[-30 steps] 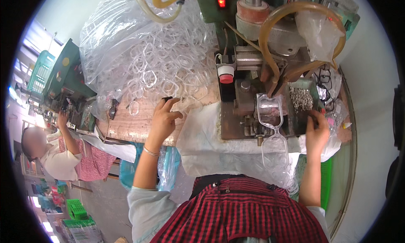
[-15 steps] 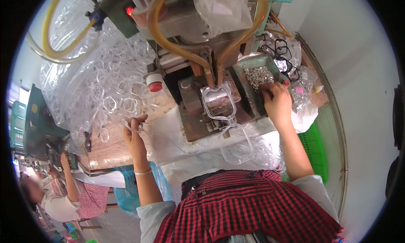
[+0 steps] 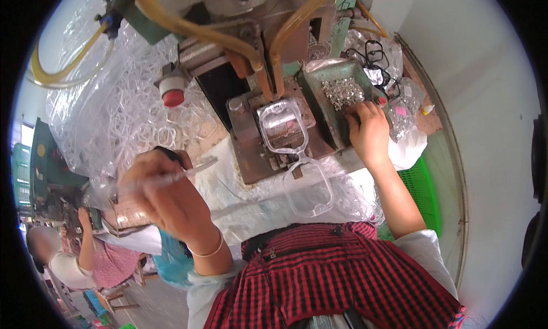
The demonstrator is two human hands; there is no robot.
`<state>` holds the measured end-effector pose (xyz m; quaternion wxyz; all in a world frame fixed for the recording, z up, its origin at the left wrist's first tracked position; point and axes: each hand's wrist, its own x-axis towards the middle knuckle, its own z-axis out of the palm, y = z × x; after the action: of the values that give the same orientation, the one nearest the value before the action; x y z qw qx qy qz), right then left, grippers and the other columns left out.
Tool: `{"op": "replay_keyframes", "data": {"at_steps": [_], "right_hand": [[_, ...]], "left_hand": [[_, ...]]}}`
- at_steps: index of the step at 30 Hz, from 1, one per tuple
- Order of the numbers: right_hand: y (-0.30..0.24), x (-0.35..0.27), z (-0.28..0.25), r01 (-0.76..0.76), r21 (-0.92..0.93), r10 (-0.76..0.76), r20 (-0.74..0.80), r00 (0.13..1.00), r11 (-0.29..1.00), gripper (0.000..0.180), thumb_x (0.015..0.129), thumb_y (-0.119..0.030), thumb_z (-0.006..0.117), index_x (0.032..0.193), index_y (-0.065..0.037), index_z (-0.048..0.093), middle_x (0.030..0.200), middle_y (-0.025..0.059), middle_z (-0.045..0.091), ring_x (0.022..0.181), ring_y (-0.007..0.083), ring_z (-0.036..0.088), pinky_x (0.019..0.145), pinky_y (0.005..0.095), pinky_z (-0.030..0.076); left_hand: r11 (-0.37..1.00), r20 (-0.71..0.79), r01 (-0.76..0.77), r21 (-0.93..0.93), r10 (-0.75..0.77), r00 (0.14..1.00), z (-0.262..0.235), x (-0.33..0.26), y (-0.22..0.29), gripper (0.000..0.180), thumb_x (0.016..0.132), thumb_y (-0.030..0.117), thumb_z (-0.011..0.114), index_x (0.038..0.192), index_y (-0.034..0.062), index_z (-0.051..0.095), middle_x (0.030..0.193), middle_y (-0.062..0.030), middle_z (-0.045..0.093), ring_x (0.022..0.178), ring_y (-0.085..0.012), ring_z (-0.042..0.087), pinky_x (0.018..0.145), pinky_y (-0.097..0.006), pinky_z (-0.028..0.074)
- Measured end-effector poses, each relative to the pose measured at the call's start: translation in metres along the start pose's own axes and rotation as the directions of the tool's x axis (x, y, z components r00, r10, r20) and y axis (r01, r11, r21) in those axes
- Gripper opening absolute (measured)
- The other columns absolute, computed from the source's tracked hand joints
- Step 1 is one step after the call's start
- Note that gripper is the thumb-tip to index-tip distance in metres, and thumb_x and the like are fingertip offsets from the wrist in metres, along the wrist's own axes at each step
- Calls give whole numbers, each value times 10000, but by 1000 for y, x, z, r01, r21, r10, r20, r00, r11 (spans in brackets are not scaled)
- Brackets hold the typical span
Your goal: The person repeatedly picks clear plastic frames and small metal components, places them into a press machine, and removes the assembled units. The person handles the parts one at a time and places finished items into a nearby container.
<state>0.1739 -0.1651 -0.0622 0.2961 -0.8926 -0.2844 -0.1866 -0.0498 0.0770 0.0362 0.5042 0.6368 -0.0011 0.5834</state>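
Note:
A clear plastic eyeglass frame rests on the press machine's metal fixture, one rim under two copper-coloured prongs, the other hanging over the front edge. My left hand, raised and smeared by motion, is closed on another clear eyeglass frame; a dark cover wraps one finger. My right hand is at the green metal tray, its bent fingertips beside the small silvery metal parts. Anything pinched there is too small to make out.
Many clear frames in plastic film are heaped at the left. A red button juts out beside the machine; yellow hoses arch above. At the right are dark frames and a green basket. Another person sits far left.
My left hand has come up and nearer with the clear eyeglass frame in it. My right hand stays at the tray of metal parts. The whole view has shifted slightly.

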Motion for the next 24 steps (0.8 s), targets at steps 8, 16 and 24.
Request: {"op": "replay_keyframes", "data": {"at_steps": [8, 16, 24], "right_hand": [[-12, 8, -11, -14, 33, 11, 98, 995, 999, 169, 799, -105, 716, 967, -83, 719, 996, 128, 662, 1009, 364, 621, 867, 464, 513], [-18, 7, 2, -6, -232, 29, 93, 995, 973, 189, 825, -147, 713, 992, -72, 665, 1022, 127, 637, 1046, 356, 614, 802, 480, 531], [-41, 25, -26, -84, 356, 71, 51, 996, 931, 161, 870, -3, 653, 1006, -33, 736, 950, 188, 723, 884, 358, 702, 804, 406, 539]], "left_hand": [[688, 942, 703, -182, -84, 326, 50, -21, 31, 121, 920, 47, 691, 1024, -14, 700, 941, -141, 676, 843, -269, 659, 740, -364, 517], [956, 338, 140, -257, -47, 940, 36, 34, 38, 196, 1036, 183, 526, 1114, 8, 571, 868, -228, 633, 620, -193, 612, 537, -275, 542], [995, 319, -42, -87, 68, 945, 32, 48, 43, 240, 1094, 169, 417, 1192, -14, 538, 1004, -209, 605, 754, -167, 542, 593, -257, 448]]}}
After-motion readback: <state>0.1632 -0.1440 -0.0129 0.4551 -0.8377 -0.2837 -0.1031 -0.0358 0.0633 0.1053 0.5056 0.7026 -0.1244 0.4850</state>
